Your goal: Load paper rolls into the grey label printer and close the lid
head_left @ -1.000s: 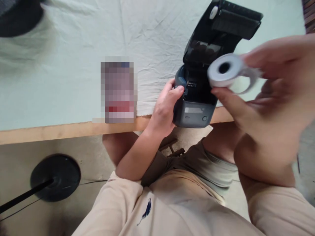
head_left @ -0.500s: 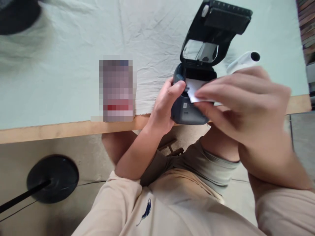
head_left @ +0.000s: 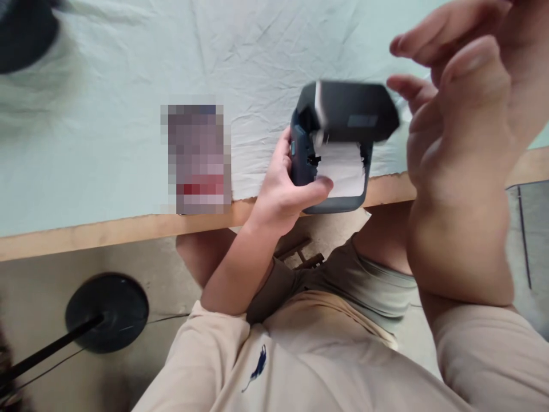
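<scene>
A dark portable receipt printer [head_left: 301, 157] sits at the table's front edge, its lid [head_left: 355, 106] tilted partly down over the body. A strip of white paper [head_left: 344, 170] comes out from under the lid and lies across the printer's front. My left hand [head_left: 281, 194] grips the printer's left side, with the thumb pressing on the paper. To the right of the printer, my right hand [head_left: 463, 103] is raised with its fingers apart and nothing in it. It is close to the camera and slightly blurred.
A pixelated upright item [head_left: 197, 160] stands left of the printer by the wooden table edge [head_left: 107, 234]. Pale green cloth [head_left: 128, 143] covers the table. A dark object [head_left: 26, 34] is at the far left, and a round black stand base [head_left: 107, 312] rests on the floor.
The printer's lid has swung down from wide open. My right hand has let go of the paper and moved up and right. The white roll on the table is now out of sight.
</scene>
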`<act>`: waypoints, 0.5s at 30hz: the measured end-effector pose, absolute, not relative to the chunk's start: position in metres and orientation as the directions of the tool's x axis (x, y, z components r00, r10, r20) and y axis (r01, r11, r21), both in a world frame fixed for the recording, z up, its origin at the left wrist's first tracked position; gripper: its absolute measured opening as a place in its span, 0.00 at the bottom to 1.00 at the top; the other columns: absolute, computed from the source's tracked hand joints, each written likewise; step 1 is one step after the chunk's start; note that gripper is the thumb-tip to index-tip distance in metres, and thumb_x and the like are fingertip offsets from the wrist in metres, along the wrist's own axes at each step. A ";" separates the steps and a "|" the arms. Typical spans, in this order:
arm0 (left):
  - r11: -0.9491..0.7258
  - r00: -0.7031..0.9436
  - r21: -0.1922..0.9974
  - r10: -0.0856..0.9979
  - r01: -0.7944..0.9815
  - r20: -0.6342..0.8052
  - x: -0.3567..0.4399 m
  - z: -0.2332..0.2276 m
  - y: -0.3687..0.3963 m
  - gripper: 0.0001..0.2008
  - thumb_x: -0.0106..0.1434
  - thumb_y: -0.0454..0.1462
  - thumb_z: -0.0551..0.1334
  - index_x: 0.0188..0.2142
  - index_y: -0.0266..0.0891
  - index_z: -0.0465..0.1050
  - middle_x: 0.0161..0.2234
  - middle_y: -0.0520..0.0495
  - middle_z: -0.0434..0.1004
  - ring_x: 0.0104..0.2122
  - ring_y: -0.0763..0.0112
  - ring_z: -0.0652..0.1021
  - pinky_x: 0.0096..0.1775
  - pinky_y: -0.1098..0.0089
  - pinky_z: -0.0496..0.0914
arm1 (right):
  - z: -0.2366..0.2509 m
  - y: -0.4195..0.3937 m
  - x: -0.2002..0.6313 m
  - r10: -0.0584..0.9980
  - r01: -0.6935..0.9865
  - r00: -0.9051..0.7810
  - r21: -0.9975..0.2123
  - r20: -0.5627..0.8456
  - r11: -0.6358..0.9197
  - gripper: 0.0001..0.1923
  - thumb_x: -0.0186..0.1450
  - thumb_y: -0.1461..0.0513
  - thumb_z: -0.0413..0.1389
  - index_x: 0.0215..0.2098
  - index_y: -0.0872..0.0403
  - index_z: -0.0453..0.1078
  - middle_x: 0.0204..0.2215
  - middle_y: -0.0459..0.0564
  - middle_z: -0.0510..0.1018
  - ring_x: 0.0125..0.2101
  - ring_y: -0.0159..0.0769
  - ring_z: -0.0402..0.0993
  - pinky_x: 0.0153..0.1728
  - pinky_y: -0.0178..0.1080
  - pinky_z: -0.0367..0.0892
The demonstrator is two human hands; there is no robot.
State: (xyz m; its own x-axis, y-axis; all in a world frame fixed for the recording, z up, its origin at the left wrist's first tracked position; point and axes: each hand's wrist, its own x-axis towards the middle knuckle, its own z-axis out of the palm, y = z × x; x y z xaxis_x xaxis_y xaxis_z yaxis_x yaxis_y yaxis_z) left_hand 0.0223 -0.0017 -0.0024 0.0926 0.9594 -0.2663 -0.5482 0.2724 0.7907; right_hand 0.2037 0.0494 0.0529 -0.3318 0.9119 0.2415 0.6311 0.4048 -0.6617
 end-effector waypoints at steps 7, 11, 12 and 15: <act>0.292 0.158 0.687 0.955 -0.665 -0.252 0.020 -0.002 -0.002 0.27 0.53 0.38 0.68 0.53 0.46 0.68 0.44 0.48 0.81 0.57 0.51 0.79 0.51 0.61 0.77 | 0.024 0.041 0.185 0.926 0.480 -0.367 -0.835 0.087 0.269 0.28 0.67 0.44 0.59 0.60 0.44 0.62 0.54 0.47 0.73 0.48 0.36 0.75 0.43 0.38 0.74; 0.312 0.210 0.603 0.949 -0.734 -0.236 0.018 0.007 0.001 0.14 0.63 0.40 0.57 0.49 0.43 0.67 0.46 0.48 0.81 0.58 0.55 0.79 0.52 0.63 0.77 | 0.024 0.038 0.181 0.928 0.504 -0.356 -0.814 0.110 0.289 0.29 0.66 0.42 0.59 0.58 0.46 0.62 0.45 0.47 0.73 0.36 0.32 0.70 0.33 0.35 0.70; 0.314 0.209 0.585 0.948 -0.748 -0.241 0.019 0.009 0.002 0.12 0.65 0.39 0.55 0.47 0.42 0.68 0.45 0.48 0.81 0.59 0.56 0.78 0.53 0.63 0.77 | 0.024 0.038 0.181 0.932 0.516 -0.344 -0.807 0.112 0.288 0.29 0.66 0.43 0.60 0.58 0.46 0.62 0.44 0.47 0.74 0.35 0.31 0.69 0.32 0.35 0.69; 0.291 0.154 0.544 0.947 -0.787 -0.284 0.023 0.012 0.003 0.09 0.68 0.38 0.52 0.43 0.43 0.69 0.38 0.49 0.81 0.55 0.58 0.80 0.53 0.64 0.75 | 0.024 0.036 0.182 0.935 0.520 -0.335 -0.804 0.117 0.288 0.27 0.67 0.44 0.59 0.57 0.47 0.63 0.44 0.47 0.74 0.36 0.32 0.71 0.34 0.36 0.70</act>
State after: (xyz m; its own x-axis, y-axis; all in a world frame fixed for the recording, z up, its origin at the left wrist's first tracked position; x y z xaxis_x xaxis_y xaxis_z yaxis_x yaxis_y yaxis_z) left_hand 0.0231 0.0031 0.0123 0.1538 0.9465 -0.2837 -0.7871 0.2909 0.5439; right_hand 0.1816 0.0364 0.0243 -0.3352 0.9348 0.1173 0.5205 0.2875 -0.8040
